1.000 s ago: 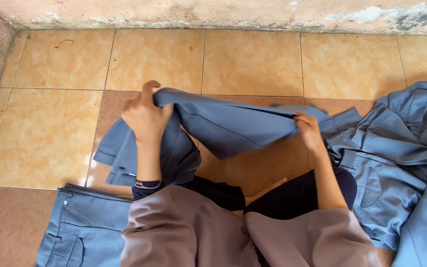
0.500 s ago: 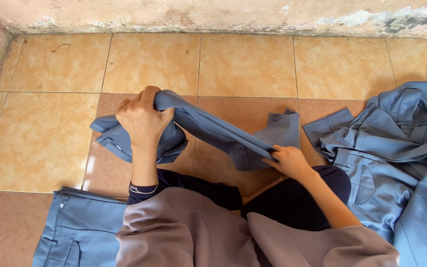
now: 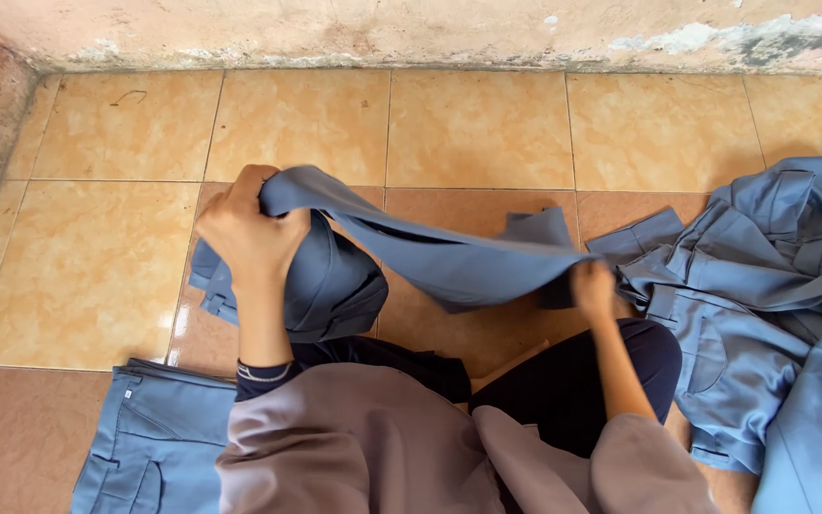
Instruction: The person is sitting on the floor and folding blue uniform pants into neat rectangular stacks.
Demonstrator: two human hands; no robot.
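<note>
A grey-blue garment (image 3: 411,249) is stretched between both hands above the tiled floor, in front of my lap. My left hand (image 3: 247,231) grips one bunched end, with folds of cloth hanging below and behind it. My right hand (image 3: 593,287) holds the other end, partly tucked under the fabric edge. The cloth sags slightly in the middle. My arms are in grey-mauve sleeves, and dark trousers show beneath.
A heap of similar grey-blue garments (image 3: 773,286) lies on the floor at the right. A folded grey-blue piece (image 3: 149,443) lies flat at the lower left. Orange floor tiles (image 3: 478,124) run to a worn wall (image 3: 430,29) at the top.
My right hand has shifted along the garment's far end, first down toward my lap, then back up and right. The cloth is pulled straighter. My left hand keeps its grip in place.
</note>
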